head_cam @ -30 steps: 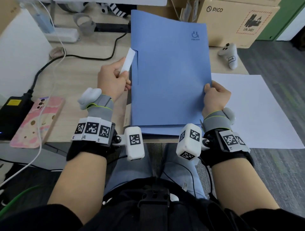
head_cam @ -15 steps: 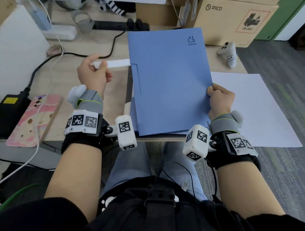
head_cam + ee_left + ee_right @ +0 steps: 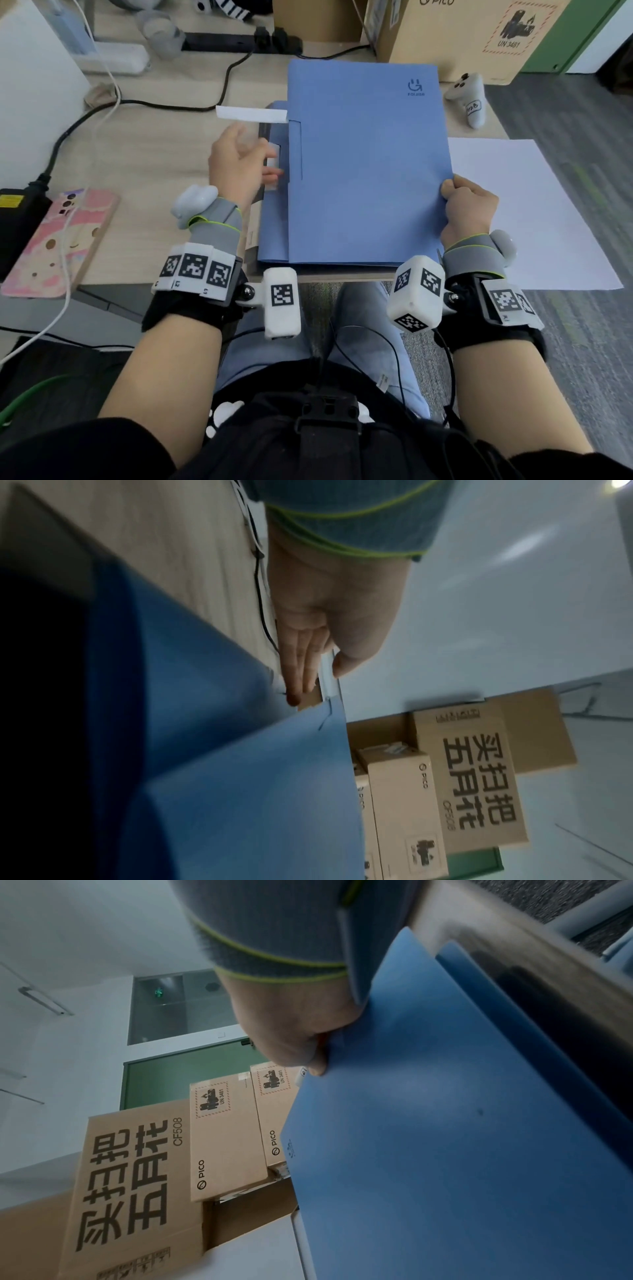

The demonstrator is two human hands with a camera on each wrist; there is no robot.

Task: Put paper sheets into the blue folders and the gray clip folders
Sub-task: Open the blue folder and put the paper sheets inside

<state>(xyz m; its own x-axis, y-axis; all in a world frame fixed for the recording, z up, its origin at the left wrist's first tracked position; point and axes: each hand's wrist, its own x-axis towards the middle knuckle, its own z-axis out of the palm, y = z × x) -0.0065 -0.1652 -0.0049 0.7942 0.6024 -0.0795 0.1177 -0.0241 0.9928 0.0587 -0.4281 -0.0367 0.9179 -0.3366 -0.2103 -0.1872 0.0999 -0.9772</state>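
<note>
A blue folder [image 3: 363, 164] lies closed on the desk on top of a second blue folder [image 3: 272, 226]. My right hand [image 3: 452, 186] grips its right edge, thumb on top; the right wrist view shows this hand [image 3: 318, 1053] pinching the blue cover [image 3: 445, 1123]. My left hand [image 3: 267, 161] is at the folder's left edge with straight fingers, blurred, touching the spine area. In the left wrist view the hand [image 3: 315, 680] has its fingers [image 3: 298, 669] extended against the blue cover [image 3: 240, 750]. A white strip [image 3: 251, 114] lies free beyond that hand. A white paper sheet [image 3: 520, 212] lies to the right.
A phone in a pink case [image 3: 58, 240] and a black adapter [image 3: 17, 219] sit at the left, with cables [image 3: 219, 99] across the desk. A white controller [image 3: 471, 99] and a cardboard box [image 3: 462, 37] stand behind the folder. The desk edge runs just below the folders.
My left hand has let go of the white strip it pulled out to the left and has come back right to the folder's spine. My right hand keeps its grip.
</note>
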